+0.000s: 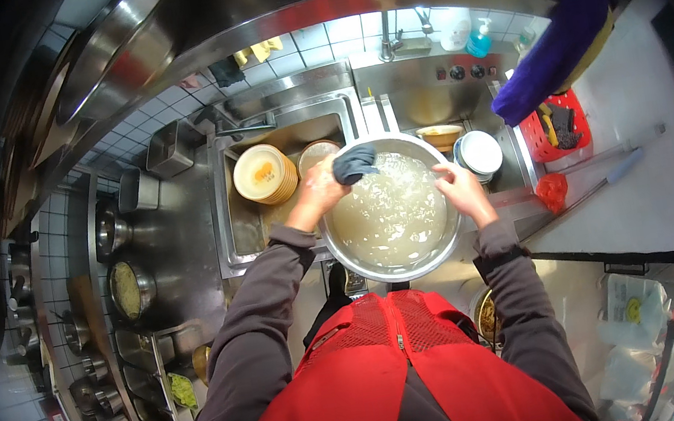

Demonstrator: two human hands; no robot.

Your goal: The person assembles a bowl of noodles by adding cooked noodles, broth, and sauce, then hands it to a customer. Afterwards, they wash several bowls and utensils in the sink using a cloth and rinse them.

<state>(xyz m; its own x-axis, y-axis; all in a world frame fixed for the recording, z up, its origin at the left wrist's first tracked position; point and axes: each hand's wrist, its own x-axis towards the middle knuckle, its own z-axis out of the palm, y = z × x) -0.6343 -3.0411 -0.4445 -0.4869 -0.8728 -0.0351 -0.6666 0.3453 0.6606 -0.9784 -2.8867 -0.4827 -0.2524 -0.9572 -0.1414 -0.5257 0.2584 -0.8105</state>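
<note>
A large round metal basin [398, 271] holds cloudy, foamy water [389, 216] and sits over the front of the sink, before my body. My left hand [322, 188] grips a dark grey cloth [355, 164] at the basin's upper left rim. On the right rim lies my right hand [457, 186], its fingers curled over the edge. Left of the basin, a stack of cream bowls [260, 171] with orange residue in the top one stands in the left sink compartment [250, 235]. Several white bowls [479, 153] are stacked on the right side, beside a yellowish bowl [439, 134].
At right, a red plastic basket [534, 141] holds scrubbing pads near a red bag [552, 193] and a long-handled tool [621, 166]. A purple towel [554, 54] hangs overhead. Soap bottles [479, 43] stand behind the sink. Metal containers [137, 190] line the left counter.
</note>
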